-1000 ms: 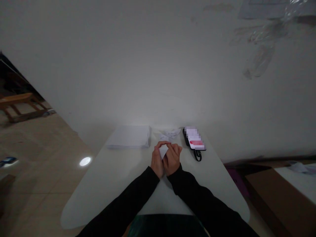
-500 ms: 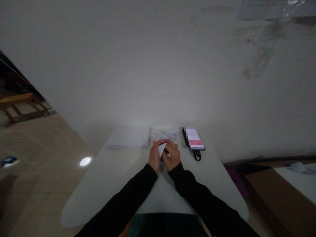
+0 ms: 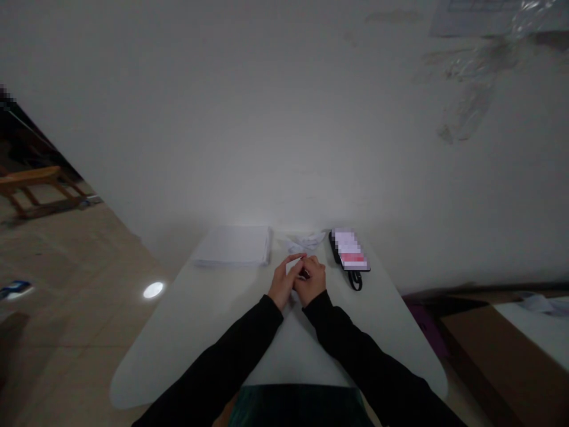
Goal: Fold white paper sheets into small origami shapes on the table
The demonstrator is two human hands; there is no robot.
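Observation:
My left hand (image 3: pixel 281 286) and my right hand (image 3: pixel 312 282) meet over the middle of the white table (image 3: pixel 178 350), fingertips together. Both are closed around a small piece of white paper, now almost wholly hidden by the fingers. The left index finger stretches across toward the right fingertips, and the left thumb presses in from below. Just beyond the hands lie folded white paper pieces (image 3: pixel 311 241). To their left is a thick stack of white paper sheets (image 3: pixel 233 245).
A phone (image 3: pixel 350 249) with a blurred screen lies right of the hands, a black cord loop (image 3: pixel 355 280) below it. Behind the table rises a pale wall (image 3: pixel 284 118). A cardboard box (image 3: pixel 502 350) stands at the right, a wooden bench (image 3: pixel 31 176) far left.
The left thumb has come up over the paper, covering the white face that showed between the hands. The left fingers have shifted slightly; the right hand has hardly moved.

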